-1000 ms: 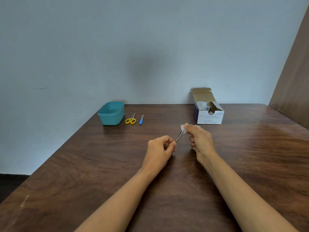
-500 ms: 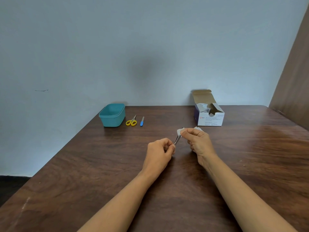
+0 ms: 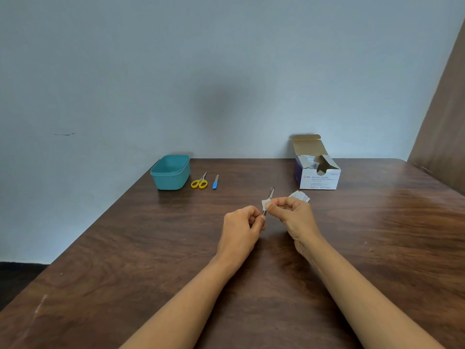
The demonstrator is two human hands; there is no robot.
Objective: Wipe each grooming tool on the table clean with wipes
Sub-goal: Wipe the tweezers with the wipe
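Note:
My left hand (image 3: 242, 226) pinches the near end of a thin metal tool (image 3: 270, 193), which looks like tweezers and points away and up. My right hand (image 3: 294, 217) pinches a small white wipe (image 3: 265, 203) folded around the tool's lower shaft, just above my left fingers. The tool's tip sticks out bare beyond the wipe. Yellow-handled scissors (image 3: 199, 182) and a blue-handled nail file (image 3: 215, 182) lie side by side on the brown wooden table (image 3: 377, 235), far left of my hands.
A teal plastic tub (image 3: 170, 172) stands at the back left beside the scissors. An open box of alcohol swabs (image 3: 317, 172) stands at the back right. A torn white wrapper (image 3: 300, 196) lies just behind my right hand. A wall closes off the back.
My right hand has slid the wipe down the tool's shaft toward my left hand, baring the tip. The wrapper behind my right hand now shows.

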